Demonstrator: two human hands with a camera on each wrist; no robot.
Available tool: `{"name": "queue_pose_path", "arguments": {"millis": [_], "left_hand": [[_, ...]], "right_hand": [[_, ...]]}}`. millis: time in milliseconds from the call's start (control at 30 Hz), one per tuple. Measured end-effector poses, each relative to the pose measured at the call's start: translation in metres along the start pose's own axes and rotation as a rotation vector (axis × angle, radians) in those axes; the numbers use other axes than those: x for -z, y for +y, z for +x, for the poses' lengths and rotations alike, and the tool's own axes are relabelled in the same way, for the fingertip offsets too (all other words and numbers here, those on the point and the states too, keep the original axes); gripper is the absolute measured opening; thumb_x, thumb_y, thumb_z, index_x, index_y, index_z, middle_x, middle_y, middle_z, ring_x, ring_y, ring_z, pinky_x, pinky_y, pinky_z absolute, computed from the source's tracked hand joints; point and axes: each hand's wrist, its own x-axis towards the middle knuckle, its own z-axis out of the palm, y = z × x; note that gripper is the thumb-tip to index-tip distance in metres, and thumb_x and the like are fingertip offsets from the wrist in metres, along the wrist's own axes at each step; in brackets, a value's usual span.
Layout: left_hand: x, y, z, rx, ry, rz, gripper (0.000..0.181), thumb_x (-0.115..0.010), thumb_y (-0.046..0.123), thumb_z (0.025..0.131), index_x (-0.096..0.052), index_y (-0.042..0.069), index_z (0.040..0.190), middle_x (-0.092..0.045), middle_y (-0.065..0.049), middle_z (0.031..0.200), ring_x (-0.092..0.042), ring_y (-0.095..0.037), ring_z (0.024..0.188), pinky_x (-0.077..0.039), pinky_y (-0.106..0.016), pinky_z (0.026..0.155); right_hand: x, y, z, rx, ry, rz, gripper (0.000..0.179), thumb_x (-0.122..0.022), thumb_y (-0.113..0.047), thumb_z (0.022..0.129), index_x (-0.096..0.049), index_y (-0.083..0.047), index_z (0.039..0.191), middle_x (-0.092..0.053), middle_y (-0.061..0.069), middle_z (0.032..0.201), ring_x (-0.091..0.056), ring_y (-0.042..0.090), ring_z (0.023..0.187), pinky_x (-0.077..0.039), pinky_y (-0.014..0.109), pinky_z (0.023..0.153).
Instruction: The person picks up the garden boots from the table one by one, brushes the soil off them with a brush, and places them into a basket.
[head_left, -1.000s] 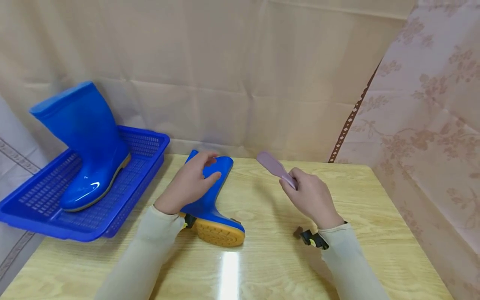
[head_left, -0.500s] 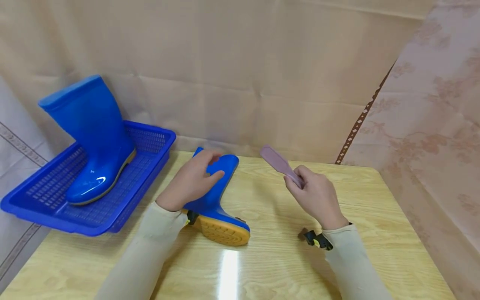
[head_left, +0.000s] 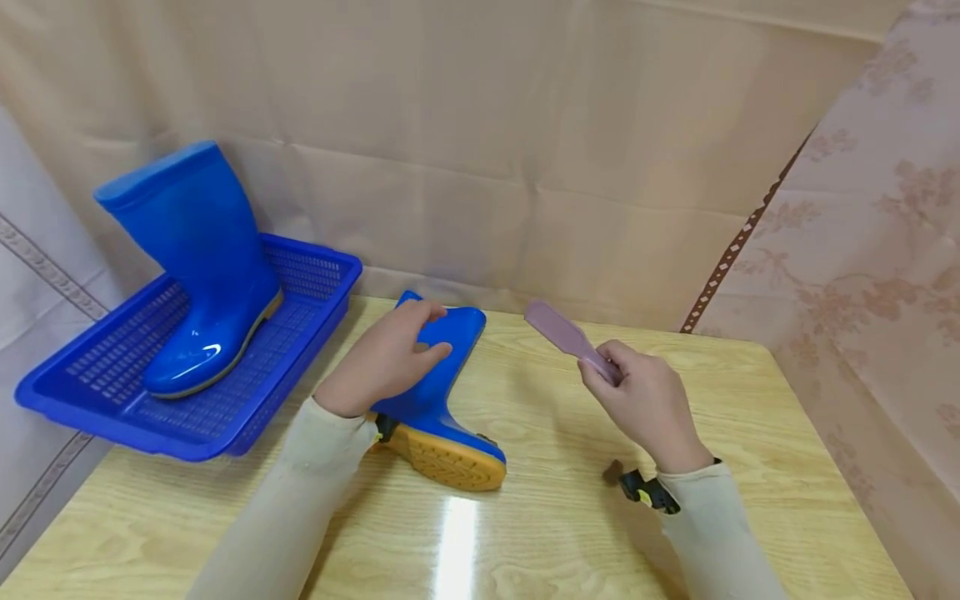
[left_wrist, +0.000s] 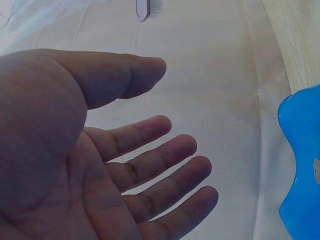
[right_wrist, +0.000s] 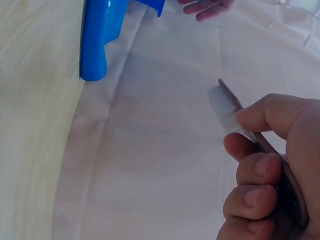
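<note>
A blue rubber boot with a yellow sole lies on its side on the wooden table, its sole facing me. Above its shaft hovers my left hand, fingers spread and palm bare in the left wrist view. My right hand grips the handle of a purple brush, held up over the table to the right of the boot. White bristles show on the brush in the right wrist view. A matching blue boot stands upright in a blue plastic basket at the left.
Beige cloth hangs behind the wooden table, and a pink floral cloth hangs on the right. White cloth is at the far left. Both wrists wear small black devices.
The head view has turned a little, so the basket, boots and hands sit further right in the picture. My left hand keeps over the boot; my right hand still grips the brush.
</note>
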Motion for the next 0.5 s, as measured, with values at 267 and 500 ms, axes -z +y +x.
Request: {"name": "queue_pose_path", "arguments": {"millis": [267, 500], "left_hand": [[0.001, 0.005, -0.003, 0.003, -0.015, 0.029, 0.052, -0.065, 0.032, 0.103, -0.052, 0.007, 0.147, -0.057, -0.012, 0.146, -0.067, -0.028, 0.117, -0.052, -0.048, 0.102], [-0.002, 0.012, -0.006, -0.001, -0.04, 0.062, 0.054, -0.065, 0.035, 0.103, -0.053, 0.007, 0.147, -0.057, -0.011, 0.146, -0.064, -0.029, 0.12, -0.052, -0.048, 0.102]], "right_hand": [[0.006, -0.005, 0.002, -0.021, 0.016, 0.018, 0.007, -0.072, -0.013, 0.09, -0.07, -0.013, 0.096, -0.044, -0.011, 0.053, -0.031, 0.0, 0.042, -0.026, 0.024, 0.039], [0.003, -0.005, -0.001, 0.021, -0.003, -0.005, 0.002, -0.075, -0.016, 0.09, -0.076, -0.016, 0.088, -0.049, -0.011, 0.061, -0.037, 0.005, 0.051, -0.029, 0.025, 0.047]]}}
